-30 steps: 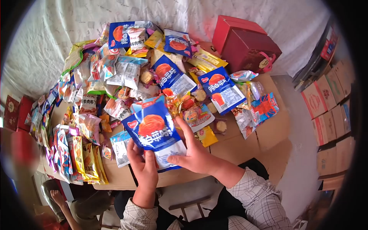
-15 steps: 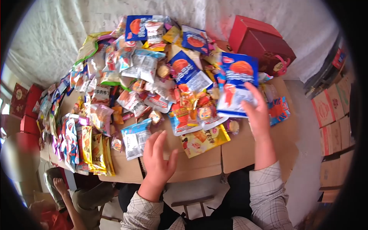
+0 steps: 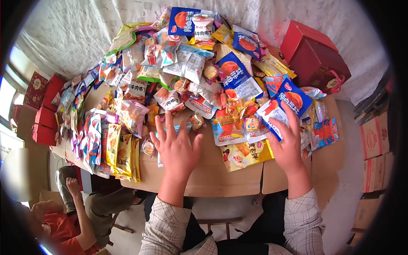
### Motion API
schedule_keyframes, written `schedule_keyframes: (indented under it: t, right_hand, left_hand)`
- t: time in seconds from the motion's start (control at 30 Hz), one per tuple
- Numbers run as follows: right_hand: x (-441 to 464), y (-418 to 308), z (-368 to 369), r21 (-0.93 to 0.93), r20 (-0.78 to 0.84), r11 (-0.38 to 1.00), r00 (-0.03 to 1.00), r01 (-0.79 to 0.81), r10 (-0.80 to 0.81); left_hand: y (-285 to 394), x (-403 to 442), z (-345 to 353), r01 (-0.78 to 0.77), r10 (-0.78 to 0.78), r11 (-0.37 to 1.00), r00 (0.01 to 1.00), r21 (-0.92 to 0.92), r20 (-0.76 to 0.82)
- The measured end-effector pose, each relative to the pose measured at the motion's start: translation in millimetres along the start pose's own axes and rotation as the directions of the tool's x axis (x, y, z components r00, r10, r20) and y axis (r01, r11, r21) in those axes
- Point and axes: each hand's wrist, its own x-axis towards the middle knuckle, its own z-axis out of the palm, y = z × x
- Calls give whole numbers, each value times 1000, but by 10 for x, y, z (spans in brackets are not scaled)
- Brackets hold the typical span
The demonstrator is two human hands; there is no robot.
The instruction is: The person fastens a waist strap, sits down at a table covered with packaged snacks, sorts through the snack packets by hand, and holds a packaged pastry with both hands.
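Note:
My right hand (image 3: 287, 146) has its fingers and thumb on the lower edge of a blue and white snack packet (image 3: 293, 100) showing an orange-red food picture, which lies tilted at the right of the pile. My left hand (image 3: 177, 148) is open, palm down with fingers spread, over a silver and light-blue packet that it mostly hides. Between the hands lie a yellow snack packet (image 3: 246, 156) and a red and light-blue packet (image 3: 227, 126). Another blue packet (image 3: 238, 76) of the same look rests further back.
A big heap of mixed snacks covers the cardboard-topped table (image 3: 212, 182). Gold packets (image 3: 123, 157) stand in a row at the left. Dark red gift boxes (image 3: 314, 55) sit at the back right, with cartons (image 3: 374, 136) beyond. A seated person (image 3: 63, 225) is at the lower left.
The blue and white packet has tilted and come down onto the right side of the pile. My left hand has spread its fingers and moved over the silver packet. The whole view has shifted.

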Motion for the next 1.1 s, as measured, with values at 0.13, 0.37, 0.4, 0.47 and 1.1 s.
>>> schedule_keyframes:
  t: [0.13,0.37,0.4,0.47,1.1]
  right_hand:
    - [-11,-60,49,48,40,999,999,5,-6]
    - [-21,-155,139,166,72,984,996,-62,51]
    - [-35,-161,166,213,82,974,995,-73,56]
    - [-38,-195,192,251,105,966,994,-65,39]
    - [-94,-447,504,895,445,-22,887,-446,121]
  left_hand:
    - [-70,79,21,48,-48,999,999,11,2]
    - [-119,47,87,2,-2,1000,999,6,-43]
    - [-105,46,57,1,-1,1000,999,6,-42]
    - [-70,45,-21,25,-25,1000,999,-1,-20]
    - [140,-470,22,-705,556,671,683,-230,-474]
